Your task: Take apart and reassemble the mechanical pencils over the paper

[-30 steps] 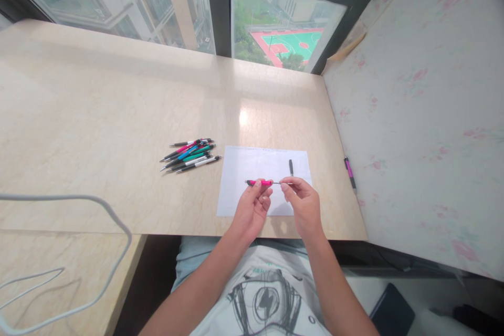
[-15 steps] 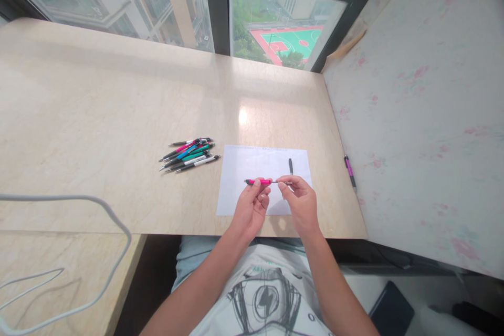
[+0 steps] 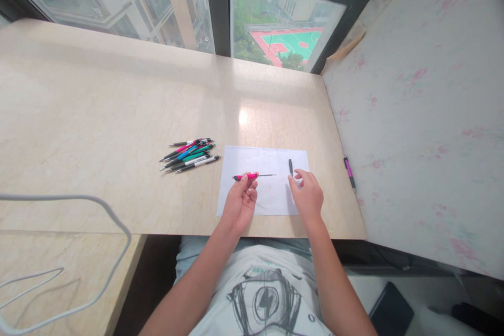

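Note:
Between thumb and fingers, my left hand (image 3: 241, 202) holds the pink barrel of a ballpoint pen (image 3: 252, 176) above a white sheet of paper (image 3: 271, 197). A thin dark refill (image 3: 268, 175) sticks out of the barrel toward the right. My right hand (image 3: 308, 193) is apart from the pen, thumb and index finger spread with nothing between them. Just beyond its fingertips lies a black pen grip section (image 3: 290, 167) on the paper.
Several pens (image 3: 189, 155) in pink, blue, green and white lie heaped left of the paper. A purple pen (image 3: 349, 173) rests against the flowered wall at the right. A pale cable (image 3: 106, 210) loops over the desk's (image 3: 118, 100) left side.
My right hand has let go of the refill and moved right, its fingers parting. My left hand has shifted a little left and away from me with the pink pen.

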The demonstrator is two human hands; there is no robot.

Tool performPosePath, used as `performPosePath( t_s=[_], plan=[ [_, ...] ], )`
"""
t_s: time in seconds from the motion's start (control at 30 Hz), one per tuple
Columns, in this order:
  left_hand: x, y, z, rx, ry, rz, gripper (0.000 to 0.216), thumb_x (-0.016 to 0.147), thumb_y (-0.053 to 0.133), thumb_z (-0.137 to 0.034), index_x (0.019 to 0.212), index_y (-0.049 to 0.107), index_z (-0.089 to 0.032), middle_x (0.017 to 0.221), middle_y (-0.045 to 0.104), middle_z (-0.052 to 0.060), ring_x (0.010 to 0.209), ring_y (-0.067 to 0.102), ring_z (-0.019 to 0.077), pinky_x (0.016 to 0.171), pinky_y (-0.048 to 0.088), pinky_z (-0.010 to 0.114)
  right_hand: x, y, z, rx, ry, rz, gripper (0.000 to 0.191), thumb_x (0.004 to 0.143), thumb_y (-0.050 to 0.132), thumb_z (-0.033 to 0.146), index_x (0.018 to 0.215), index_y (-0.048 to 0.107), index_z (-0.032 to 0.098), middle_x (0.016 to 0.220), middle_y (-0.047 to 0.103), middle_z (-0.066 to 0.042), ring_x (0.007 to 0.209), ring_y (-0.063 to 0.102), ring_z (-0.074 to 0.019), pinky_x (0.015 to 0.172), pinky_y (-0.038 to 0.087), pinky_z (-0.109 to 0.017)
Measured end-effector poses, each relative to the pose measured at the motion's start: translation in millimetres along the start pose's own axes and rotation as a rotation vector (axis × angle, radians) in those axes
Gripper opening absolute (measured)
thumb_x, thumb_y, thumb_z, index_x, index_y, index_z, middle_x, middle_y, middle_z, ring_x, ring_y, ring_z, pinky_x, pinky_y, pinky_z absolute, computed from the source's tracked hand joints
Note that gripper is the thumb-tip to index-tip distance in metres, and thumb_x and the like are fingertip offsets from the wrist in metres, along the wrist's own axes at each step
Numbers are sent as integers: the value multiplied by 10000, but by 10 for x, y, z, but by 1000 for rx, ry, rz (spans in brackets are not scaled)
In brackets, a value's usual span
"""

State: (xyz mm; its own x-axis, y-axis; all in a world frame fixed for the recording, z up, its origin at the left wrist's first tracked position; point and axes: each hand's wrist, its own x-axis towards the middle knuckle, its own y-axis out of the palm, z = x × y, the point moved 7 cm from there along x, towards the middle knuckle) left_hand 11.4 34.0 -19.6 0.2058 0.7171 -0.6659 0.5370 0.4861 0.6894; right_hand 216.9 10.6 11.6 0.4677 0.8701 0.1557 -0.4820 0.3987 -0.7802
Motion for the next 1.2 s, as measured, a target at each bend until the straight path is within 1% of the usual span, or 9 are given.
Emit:
performPosePath(
  t_s=[0.1, 0.17, 0.23, 0.33, 0.47, 0.53, 0.67, 0.9, 1.2],
  plan=[
    [1, -11, -13, 11, 6, -11, 77, 921, 614, -105, 920, 690, -95, 936, 741, 80, 680, 670, 57, 525, 503, 90, 44, 60, -78, -136, 21, -17, 278, 873, 585, 375, 1040, 725, 203, 988, 669, -103, 846, 580, -228, 682, 403, -324],
    [-1, -17, -11, 20, 9, -10, 69, 916, 620, -104, 918, 688, -97, 932, 741, 81, 678, 669, 59, 524, 503, 91, 57, 96, -105, -151, 42, -13, 278, 892, 545, 360, 1016, 735, 201, 1003, 672, -111, 855, 588, -233, 683, 401, -328],
    [4, -29, -6, 31, 14, -2, 47, 900, 643, -105, 919, 687, -102, 929, 742, 79, 679, 670, 62, 524, 506, 95, 69, 101, -126, -102, 62, -16, 294, 905, 511, 349, 994, 745, 194, 992, 689, -111, 822, 600, -227, 708, 422, -345],
    [27, -52, -7, 55, 30, 17, 55, 874, 681, -114, 929, 687, -112, 946, 745, 83, 692, 673, 69, 532, 512, 100, 85, 70, -149, 138, 90, 16, 302, 888, 546, 389, 962, 752, 181, 954, 726, -109, 786, 633, -224, 752, 475, -372],
    [50, -55, -36, 98, 68, 34, 71, 857, 706, -130, 925, 688, -119, 955, 748, 85, 698, 676, 78, 533, 511, 109, 43, 13, -135, 505, 202, 167, 324, 799, 685, 460, 947, 757, 181, 882, 747, -88, 766, 667, -224, 665, 513, -338],
    [44, -41, -49, 108, 79, 31, 63, 856, 706, -134, 915, 687, -118, 945, 749, 85, 696, 677, 79, 534, 508, 111, 10, -74, -91, 591, 231, 179, 306, 770, 726, 444, 935, 765, 189, 866, 742, -73, 756, 658, -207, 637, 510, -317],
    [18, -13, -54, 121, 84, 25, 80, 846, 719, -140, 917, 685, -121, 937, 751, 86, 688, 678, 79, 535, 509, 114, -31, -226, -27, 704, 257, 151, 278, 769, 740, 423, 923, 777, 195, 789, 716, -53, 683, 615, -174, 601, 500, -308],
    [23, -29, -34, 132, 85, 32, 103, 838, 733, -151, 925, 682, -129, 925, 751, 71, 693, 679, 76, 538, 517, 112, -38, -309, 27, 723, 233, 116, 254, 782, 756, 409, 936, 779, 208, 783, 706, -38, 649, 586, -153, 614, 493, -310],
    [-9, 10, -22, 157, 86, 63, 143, 839, 736, -165, 961, 669, -136, 981, 759, 95, 700, 683, 79, 547, 514, 114, -80, -280, 139, 669, 159, 130, 220, 802, 733, 405, 917, 778, 223, 851, 724, -49, 761, 629, -190, 684, 531, -334]
  ],
)
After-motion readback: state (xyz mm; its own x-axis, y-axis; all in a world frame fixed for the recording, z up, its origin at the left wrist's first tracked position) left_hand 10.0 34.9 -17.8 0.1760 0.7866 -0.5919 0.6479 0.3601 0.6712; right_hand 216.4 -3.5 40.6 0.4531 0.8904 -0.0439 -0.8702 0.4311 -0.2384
